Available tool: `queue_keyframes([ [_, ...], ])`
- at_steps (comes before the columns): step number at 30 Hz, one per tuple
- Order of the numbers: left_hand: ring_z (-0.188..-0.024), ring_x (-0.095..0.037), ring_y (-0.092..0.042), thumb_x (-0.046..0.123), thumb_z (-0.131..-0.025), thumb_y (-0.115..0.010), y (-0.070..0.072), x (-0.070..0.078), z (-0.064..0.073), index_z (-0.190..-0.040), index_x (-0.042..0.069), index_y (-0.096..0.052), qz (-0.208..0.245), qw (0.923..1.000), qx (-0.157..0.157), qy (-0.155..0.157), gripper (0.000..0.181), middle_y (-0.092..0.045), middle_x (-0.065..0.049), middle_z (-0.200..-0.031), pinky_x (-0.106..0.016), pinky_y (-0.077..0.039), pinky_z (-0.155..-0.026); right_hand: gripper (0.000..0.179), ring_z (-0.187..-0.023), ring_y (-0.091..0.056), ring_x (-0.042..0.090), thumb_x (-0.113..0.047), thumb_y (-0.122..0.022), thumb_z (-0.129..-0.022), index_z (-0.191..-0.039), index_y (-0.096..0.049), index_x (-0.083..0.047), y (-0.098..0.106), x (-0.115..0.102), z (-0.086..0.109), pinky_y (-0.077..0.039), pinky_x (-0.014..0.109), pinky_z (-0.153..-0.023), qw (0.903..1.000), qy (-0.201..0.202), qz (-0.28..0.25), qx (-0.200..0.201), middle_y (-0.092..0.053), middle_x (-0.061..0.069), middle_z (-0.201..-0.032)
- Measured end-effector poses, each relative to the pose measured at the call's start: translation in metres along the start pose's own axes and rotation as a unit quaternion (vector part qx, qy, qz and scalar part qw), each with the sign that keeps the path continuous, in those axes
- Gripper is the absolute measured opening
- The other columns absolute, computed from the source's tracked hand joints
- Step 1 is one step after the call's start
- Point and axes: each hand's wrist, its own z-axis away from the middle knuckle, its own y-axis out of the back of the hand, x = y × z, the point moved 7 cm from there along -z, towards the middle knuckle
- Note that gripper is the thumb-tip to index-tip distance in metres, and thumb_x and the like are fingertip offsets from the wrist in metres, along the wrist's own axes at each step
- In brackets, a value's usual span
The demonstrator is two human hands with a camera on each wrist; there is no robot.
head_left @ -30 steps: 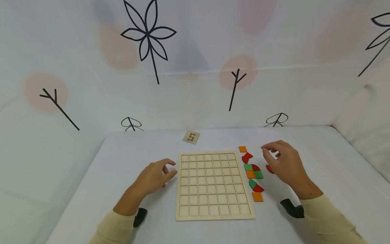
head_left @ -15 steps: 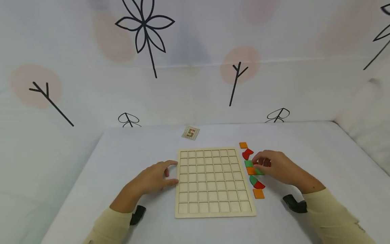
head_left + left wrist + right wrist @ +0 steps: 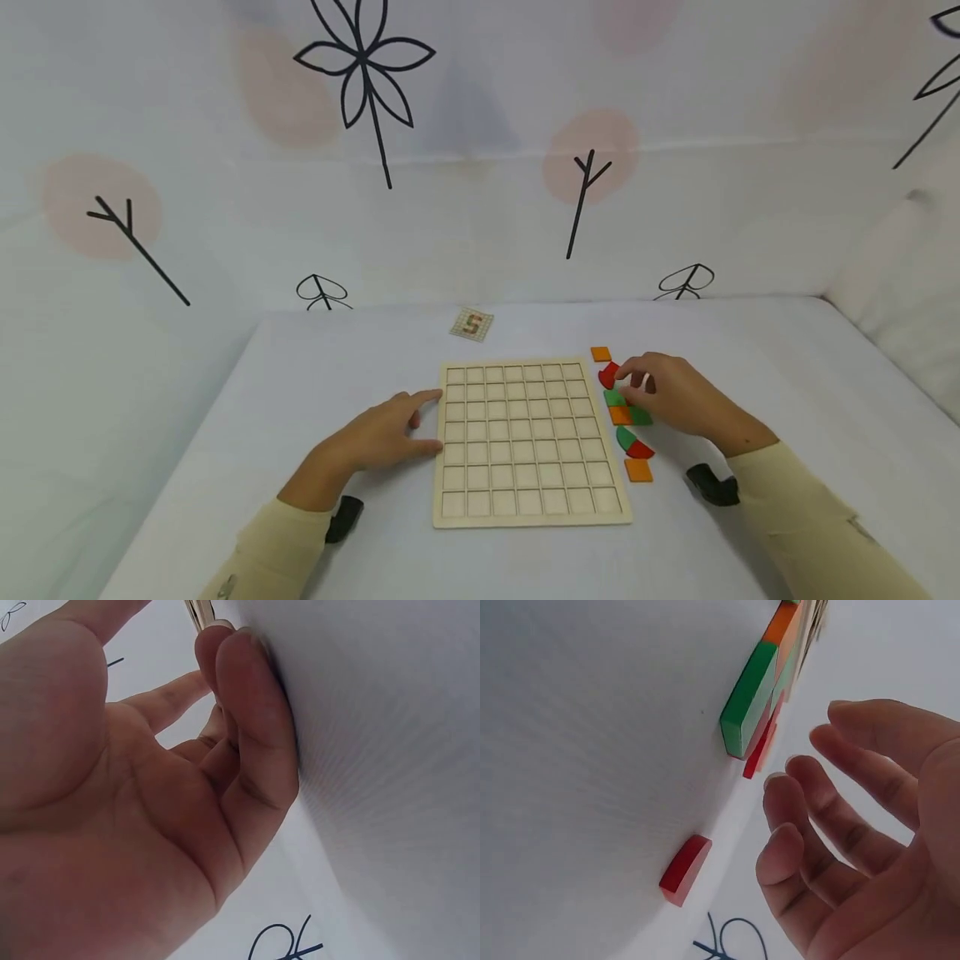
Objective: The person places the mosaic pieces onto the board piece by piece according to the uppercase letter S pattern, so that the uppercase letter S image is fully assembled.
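A square wooden grid board [image 3: 531,442] lies on the table. Along its left edge rest the extended forefinger and thumb of my left hand [image 3: 375,437]; in the left wrist view its other fingers are bent near the cloth. My right hand [image 3: 678,398] hovers just right of the board, over coloured flat pieces. Its fingertips are near a green square [image 3: 614,398] and red pieces [image 3: 607,377]. In the right wrist view, loosely bent fingers [image 3: 784,851] hold nothing and stand apart from a green piece [image 3: 750,701] and a lone red piece [image 3: 685,868].
An orange square [image 3: 601,354] lies at the far end of the row of pieces, another orange square [image 3: 638,470] at the near end. A rounded green piece [image 3: 626,438] touches a red piece [image 3: 640,451]. Behind the board lies a small pattern card [image 3: 472,324].
My left hand has moved right to the board's edge. My right hand has moved left over the pieces, then slightly away from me. The head view has shifted slightly.
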Motion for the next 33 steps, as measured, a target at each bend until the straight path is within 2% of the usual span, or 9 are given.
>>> queue_keyframes([
  [9,-0.077,-0.013,-0.047,0.043,-0.084,-0.079,-0.004,0.002,0.0,-0.154,0.027,-0.041,-0.009,1.0,-0.001,0.001,0.081,-0.051,0.002,-0.095,-0.031,-0.039,-0.069,0.02,-0.082,-0.053,0.021,-0.013,-0.068,-0.093,-0.111,-0.073,-0.007,0.003,0.0,-0.015,-0.048,0.03,-0.062,0.9999,0.003,0.008,0.011,-0.065,0.009,-0.101],
  [13,-0.079,-0.013,-0.049,0.047,-0.085,-0.077,-0.004,0.004,0.001,-0.155,0.029,-0.038,-0.035,0.9994,-0.007,0.006,0.082,-0.051,0.003,-0.096,-0.032,-0.04,-0.07,0.027,-0.093,-0.058,0.026,-0.016,-0.069,-0.093,-0.118,-0.071,-0.005,0.004,0.003,-0.018,-0.054,0.037,-0.073,0.9994,-0.009,0.022,0.024,-0.065,0.014,-0.11],
  [18,-0.082,-0.015,-0.051,0.051,-0.086,-0.073,-0.001,0.006,0.004,-0.156,0.032,-0.034,-0.06,0.9981,-0.007,0.013,0.082,-0.053,0.003,-0.102,-0.035,-0.043,-0.074,0.034,-0.101,-0.057,0.03,-0.015,-0.067,-0.095,-0.126,-0.067,-0.003,0.001,0.006,-0.019,-0.055,0.045,-0.084,0.9995,0.0,0.023,0.021,-0.06,0.019,-0.123],
  [25,-0.08,-0.015,-0.051,0.054,-0.087,-0.071,-0.001,0.01,0.003,-0.157,0.034,-0.033,-0.068,0.9976,-0.008,0.013,0.082,-0.052,0.002,-0.1,-0.035,-0.043,-0.074,0.032,-0.102,-0.056,0.031,-0.014,-0.064,-0.097,-0.127,-0.067,-0.004,-0.004,0.012,-0.02,-0.055,0.047,-0.087,0.9999,-0.002,0.014,0.001,-0.057,0.021,-0.124],
  [33,-0.077,-0.014,-0.049,0.047,-0.087,-0.074,0.003,0.014,0.002,-0.156,0.029,-0.036,-0.072,0.9972,-0.014,0.008,0.081,-0.051,0.001,-0.09,-0.033,-0.039,-0.067,0.033,-0.097,-0.056,0.029,-0.011,-0.064,-0.096,-0.126,-0.067,0.001,-0.004,0.008,-0.019,-0.054,0.047,-0.089,0.9998,0.007,0.02,0.001,-0.061,0.02,-0.118],
])
